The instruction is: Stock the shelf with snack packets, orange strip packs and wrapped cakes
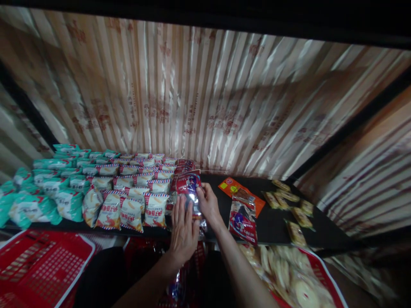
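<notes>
My left hand lies flat, fingers stretched out, on a stack of red and clear snack packets at the front of a black shelf. My right hand grips the right edge of the same stack, thumb and fingers closed on the top packet. Rows of white and red snack packs stand just left of the stack. Another red packet and an orange packet lie flat to the right of my hands.
Green and white packs fill the shelf's left end. Small yellow-brown packets are scattered at the right. A red basket sits lower left; another red basket of pale round snacks sits lower right. A striped sheet backs the shelf.
</notes>
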Demonstrator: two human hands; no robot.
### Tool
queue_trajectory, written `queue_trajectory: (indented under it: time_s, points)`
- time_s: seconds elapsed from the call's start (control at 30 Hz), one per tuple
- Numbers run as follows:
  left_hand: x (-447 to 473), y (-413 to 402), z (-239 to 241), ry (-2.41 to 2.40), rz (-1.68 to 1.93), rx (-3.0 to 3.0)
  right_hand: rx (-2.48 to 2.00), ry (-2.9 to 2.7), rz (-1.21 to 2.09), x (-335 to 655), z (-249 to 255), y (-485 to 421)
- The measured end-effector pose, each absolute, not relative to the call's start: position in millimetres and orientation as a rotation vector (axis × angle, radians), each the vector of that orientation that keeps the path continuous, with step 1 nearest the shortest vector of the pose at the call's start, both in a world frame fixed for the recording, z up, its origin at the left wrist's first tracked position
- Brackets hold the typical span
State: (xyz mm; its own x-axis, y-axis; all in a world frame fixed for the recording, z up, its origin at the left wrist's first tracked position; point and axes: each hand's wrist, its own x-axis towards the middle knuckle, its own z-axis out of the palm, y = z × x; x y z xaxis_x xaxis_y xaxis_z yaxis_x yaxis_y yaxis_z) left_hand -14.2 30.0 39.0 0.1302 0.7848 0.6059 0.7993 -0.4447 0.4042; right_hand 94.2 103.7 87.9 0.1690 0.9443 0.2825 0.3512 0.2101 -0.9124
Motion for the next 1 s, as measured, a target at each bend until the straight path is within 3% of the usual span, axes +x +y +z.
queue_trajectory:
  time_s: [0.2, 0.63, 0.83, 1.0]
  points:
    - [1, 42, 30, -1.688, -1.164, -2.286, -1.377, -1.342, 0.819, 117, 63, 139]
    - [-1, 53, 15, -1.815, -0.987, -2.302, -1.706, -1.365, 0.418, 110, 15, 138]
    - [-1, 52, 12, -1.817, -0.967, -2.307, -1.569, -1.178, 0.863, 115, 3, 122]
    - [-3, 53, 9, -1.836, -0.943, -2.318, -1.465, -1.064, 0.989, 108, -5, 113]
